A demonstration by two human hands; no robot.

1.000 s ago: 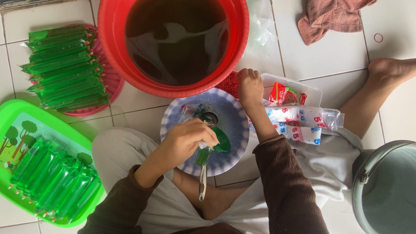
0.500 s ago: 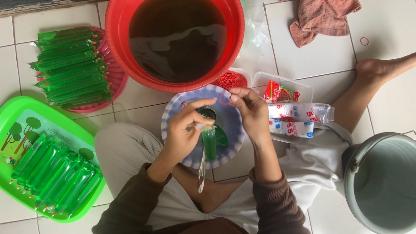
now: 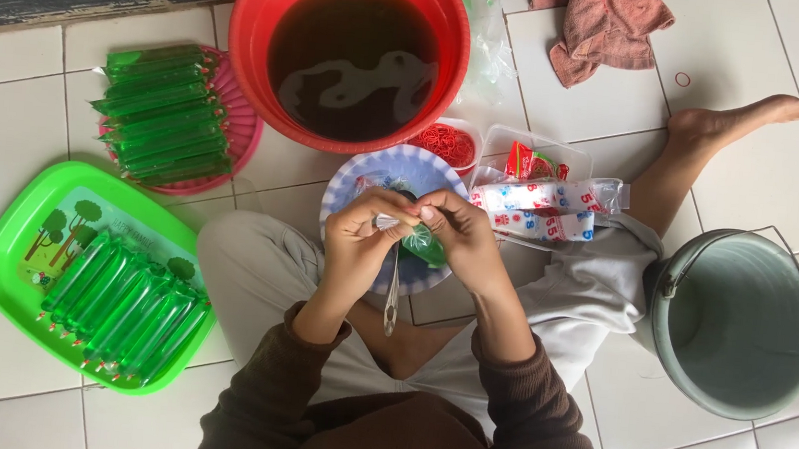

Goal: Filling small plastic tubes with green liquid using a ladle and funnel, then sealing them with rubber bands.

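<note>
Over the lap, both hands, left [image 3: 357, 235] and right [image 3: 464, 232], pinching a small green liquid-filled plastic pouch [image 3: 425, 246] above a blue-rimmed round plate [image 3: 345, 191]. Beside the left knee, bright green plastic tray [image 3: 18, 239]; rightward, grey-green bucket [image 3: 743, 322]; beyond, red basin of dark liquid [image 3: 254, 19].

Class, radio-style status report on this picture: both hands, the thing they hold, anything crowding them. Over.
Left hand and right hand both pinching the small green-filled plastic bag over the blue bowl. Bag's clear tail dangling below. Red basin of dark liquid just ahead; nothing blocking.
</note>
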